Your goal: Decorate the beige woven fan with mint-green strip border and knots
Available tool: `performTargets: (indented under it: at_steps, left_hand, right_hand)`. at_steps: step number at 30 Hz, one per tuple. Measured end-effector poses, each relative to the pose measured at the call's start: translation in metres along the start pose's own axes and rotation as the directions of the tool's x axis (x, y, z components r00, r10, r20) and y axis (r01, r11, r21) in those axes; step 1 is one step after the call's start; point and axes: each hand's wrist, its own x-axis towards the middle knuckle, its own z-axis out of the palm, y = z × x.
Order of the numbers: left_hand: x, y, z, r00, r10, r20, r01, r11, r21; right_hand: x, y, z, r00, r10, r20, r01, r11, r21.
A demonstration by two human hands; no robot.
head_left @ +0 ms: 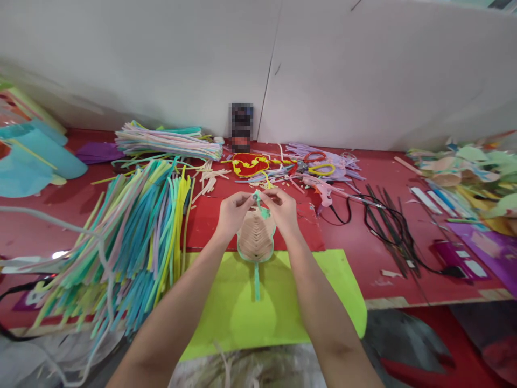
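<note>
Left hand [235, 214] and right hand [283, 211] pinch a small green piece [257, 196] — the beige leaf shape [256, 237] sits between them, nearer the body; the dark upright object [241, 126] is blurred.

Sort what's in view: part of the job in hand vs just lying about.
Likely in the job:
- beige leaf-shaped piece with green edge, between the hands
- small green piece, at the fingertips of left hand and right hand

Apparently just lying about:
- glue gun
- dark sticks
- purple box
</note>
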Motion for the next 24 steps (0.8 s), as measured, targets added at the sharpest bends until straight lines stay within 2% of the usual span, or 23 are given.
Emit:
performTargets:
  at_steps: [5, 12, 24]
  left_hand:
    - [0.001, 0.001, -0.004, 0.999, 0.027, 0.033, -0.031, 0.991, 0.129]
    - [0.001, 0.003, -0.010, 0.993, 0.106, 0.043, -0.114, 0.933, 0.341]
    - [0.004, 0.003, -0.016, 0.992, 0.061, 0.107, -0.092, 0.942, 0.322]
  right_hand:
    - [0.000, -0.001, -0.002, 0.999, 0.034, 0.003, -0.034, 0.999, -0.043]
    - [-0.002, 0.000, 0.000, 0.993, -0.115, -0.016, 0.110, 0.977, -0.181]
    - [-0.004, 0.000, 0.003, 0.985, -0.172, -0.026, 0.164, 0.967, -0.193]
